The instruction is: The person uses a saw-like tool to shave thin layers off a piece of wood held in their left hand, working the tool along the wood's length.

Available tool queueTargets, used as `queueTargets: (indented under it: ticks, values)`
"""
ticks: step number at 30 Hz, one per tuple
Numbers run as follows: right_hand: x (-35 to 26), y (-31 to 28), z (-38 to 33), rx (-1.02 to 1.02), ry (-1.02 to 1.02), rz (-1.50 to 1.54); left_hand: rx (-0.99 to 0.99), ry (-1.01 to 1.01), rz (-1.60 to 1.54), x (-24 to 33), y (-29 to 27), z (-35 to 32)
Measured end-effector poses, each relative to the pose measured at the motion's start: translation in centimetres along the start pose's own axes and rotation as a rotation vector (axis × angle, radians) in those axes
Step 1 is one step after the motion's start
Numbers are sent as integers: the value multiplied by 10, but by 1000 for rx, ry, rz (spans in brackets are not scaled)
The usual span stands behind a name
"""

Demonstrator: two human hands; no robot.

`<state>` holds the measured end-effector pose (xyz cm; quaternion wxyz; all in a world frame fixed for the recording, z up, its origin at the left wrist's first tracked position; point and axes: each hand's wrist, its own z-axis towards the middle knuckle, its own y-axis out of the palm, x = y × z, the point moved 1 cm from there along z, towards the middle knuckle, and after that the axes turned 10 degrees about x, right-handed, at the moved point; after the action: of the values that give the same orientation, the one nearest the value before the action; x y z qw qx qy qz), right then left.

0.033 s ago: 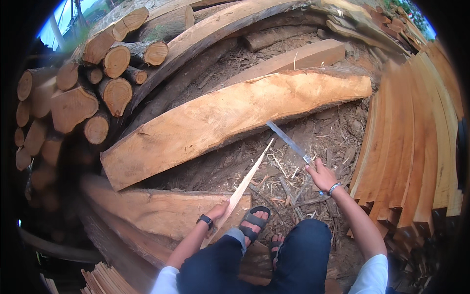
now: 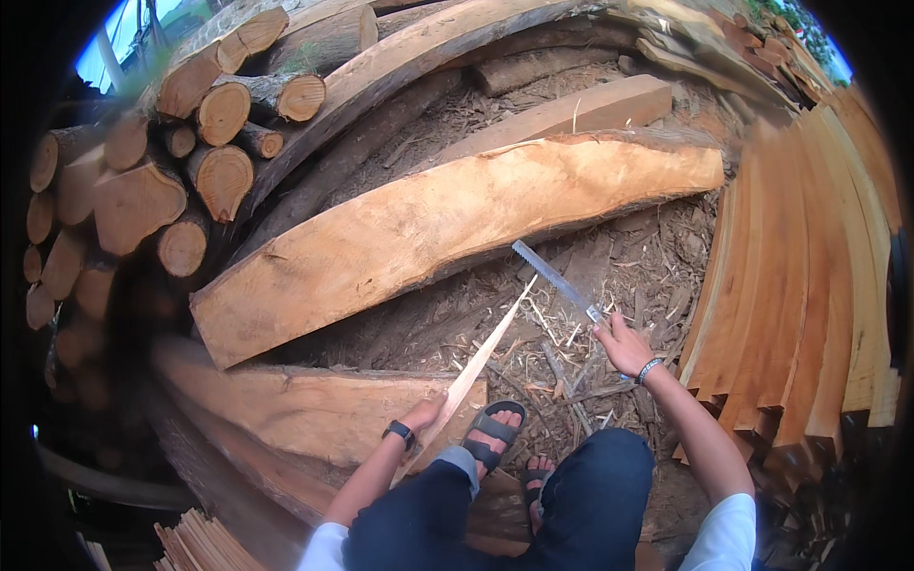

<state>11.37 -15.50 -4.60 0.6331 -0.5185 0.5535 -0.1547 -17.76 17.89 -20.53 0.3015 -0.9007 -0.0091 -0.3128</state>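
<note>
A hand saw with a toothed metal blade is gripped by my right hand, whose fingers cover the handle. Its blade slants up and left, toward the lower edge of a large sawn slab. My left hand is closed round a long pale strip of wood that narrows to a point at its far end. That point stands beside the saw blade, seemingly a small distance off. The strip's near end runs down beside my left knee.
Cut logs are stacked at the left. Long boards lie in rows at the right. Another slab rests near my left hand. Bark and shavings litter the ground by my sandalled feet. Thin strips lie at lower left.
The saw has shifted very slightly left and down, and its blade is a little nearer the strip's point. Both hands keep their grip.
</note>
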Motion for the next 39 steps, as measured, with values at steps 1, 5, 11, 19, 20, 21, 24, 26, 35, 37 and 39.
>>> queueTargets:
  ticks: [1,5,11,19,20,21,24,26,35,37,39]
  values:
    - [7,7,-2,-38,4,-26,-39,20,13,9,13,-2]
    - [-5,71,9,-210,-239,-45,-29,37,75,-6,30,-14]
    - [-13,180,8,-316,-349,-46,-14,3,117,-1,38,-9]
    - [-12,207,10,-273,-282,-146,154,35,170,-17,31,-12]
    - [-1,210,14,-237,-227,-140,155,53,158,-13,33,-11]
    - [8,216,15,-201,-172,-134,155,71,146,-10,33,-10]
    - [7,224,-8,-300,-236,-60,218,148,65,-18,42,-6]
    - [-2,205,11,-307,-228,-174,173,43,39,-28,45,-2]
    - [9,204,32,-246,-179,-212,184,72,180,-12,33,-9]
    - [22,211,34,-161,-167,-151,176,86,202,-10,32,-9]
    - [14,214,6,-177,-345,-186,164,98,203,-8,29,-11]
